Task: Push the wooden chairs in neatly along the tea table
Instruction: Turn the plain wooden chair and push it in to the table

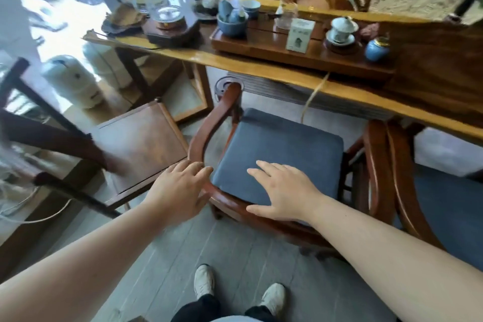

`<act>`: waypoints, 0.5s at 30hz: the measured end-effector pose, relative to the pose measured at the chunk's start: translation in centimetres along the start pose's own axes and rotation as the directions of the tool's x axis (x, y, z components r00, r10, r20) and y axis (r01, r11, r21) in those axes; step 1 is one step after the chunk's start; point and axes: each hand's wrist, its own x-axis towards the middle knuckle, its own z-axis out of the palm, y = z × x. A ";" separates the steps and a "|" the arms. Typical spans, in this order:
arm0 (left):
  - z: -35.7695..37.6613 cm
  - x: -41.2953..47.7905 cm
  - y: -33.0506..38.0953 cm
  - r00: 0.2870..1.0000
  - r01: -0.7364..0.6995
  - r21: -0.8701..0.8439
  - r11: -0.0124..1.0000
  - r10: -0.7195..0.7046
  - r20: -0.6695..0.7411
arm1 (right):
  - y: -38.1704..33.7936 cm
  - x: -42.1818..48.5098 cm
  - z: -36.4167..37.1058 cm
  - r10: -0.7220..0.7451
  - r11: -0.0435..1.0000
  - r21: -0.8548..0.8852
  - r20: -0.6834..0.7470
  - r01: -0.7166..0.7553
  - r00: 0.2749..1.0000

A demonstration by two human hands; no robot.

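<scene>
A round-backed wooden chair [198,136] with a blue seat cushion [282,144] stands in front of me, its front facing the long wooden tea table [261,68]. My left hand [180,188] hovers at the curved back rail on the left, fingers spread. My right hand [285,191] is over the rear of the rail, fingers apart, above the cushion. Neither hand visibly grips the rail. A second chair of the same kind [392,178] stands close on the right. A bare dark wooden chair [141,144] stands to the left, angled away from the table.
The table carries a tea tray [261,44] with cups, a white box [299,34], a lidded cup, a blue jar [376,48] and a glass kettle [167,5]. A water bottle [70,81] stands on the floor at left. My shoes [203,282] are on grey floor behind the chair.
</scene>
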 end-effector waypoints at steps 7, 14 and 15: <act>-0.5 -4.2 -4.9 0.977 0.213 0.038 0.976 -0.213 -0.015 | -4.2 6.6 -2.0 -0.135 0.990 -0.033 -0.039 0.134 0.990; -1.4 -7.4 -12.7 0.954 0.297 0.005 0.955 -0.297 -0.031 | -9.1 13.2 -2.8 -0.193 0.978 -0.083 -0.023 0.190 0.981; -1.5 -7.6 -13.8 0.954 0.299 0.002 0.954 -0.298 -0.031 | -9.8 14.1 -2.8 -0.194 0.978 -0.084 -0.022 0.191 0.981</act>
